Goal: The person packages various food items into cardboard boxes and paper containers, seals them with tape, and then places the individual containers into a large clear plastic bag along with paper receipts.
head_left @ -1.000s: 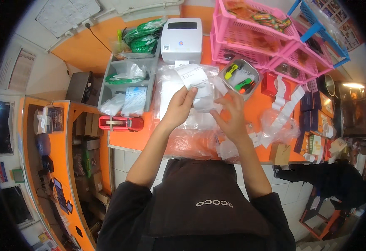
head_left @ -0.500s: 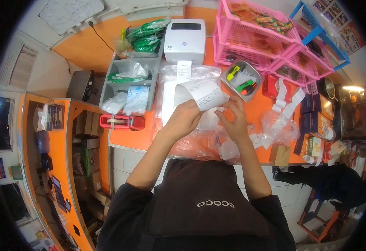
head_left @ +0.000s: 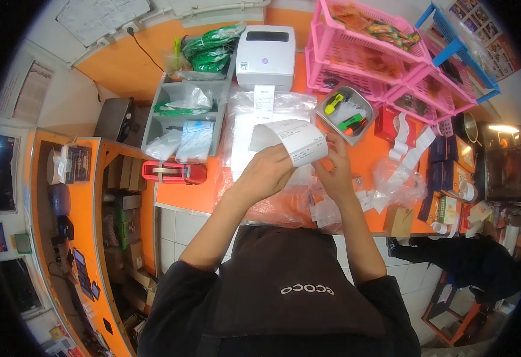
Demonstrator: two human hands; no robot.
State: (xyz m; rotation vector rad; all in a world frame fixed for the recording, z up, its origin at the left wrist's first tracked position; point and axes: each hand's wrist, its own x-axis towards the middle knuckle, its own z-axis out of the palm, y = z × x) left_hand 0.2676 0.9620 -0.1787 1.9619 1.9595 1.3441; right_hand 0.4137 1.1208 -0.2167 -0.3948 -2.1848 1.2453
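Note:
A curled strip of white printed receipt paper (head_left: 299, 141) bends up between my two hands above the table. My left hand (head_left: 266, 174) has its fingers closed on the strip's left edge, back of the hand upward. On the other side, my right hand (head_left: 335, 169) pinches the right edge with thumb and fingers; the exact fingertip contact is partly hidden by the paper. Beyond them a white label printer (head_left: 265, 58) has a short printed strip (head_left: 264, 98) hanging from its front. Clear plastic bags (head_left: 242, 107) and white sheets lie beneath the paper.
Left of the printer stands a grey divided tray (head_left: 215, 134) holding bagged items, with a red tape dispenser (head_left: 174, 173) in front. A metal tin (head_left: 350, 135) of markers sits to the right, near pink stacked baskets (head_left: 367, 59). Another person (head_left: 468, 262) is at the far right.
The receipt strip has tilted and shifted slightly lower, showing more of its printed face. My right fingers have drawn in against its edge, while my left hand has moved only a little.

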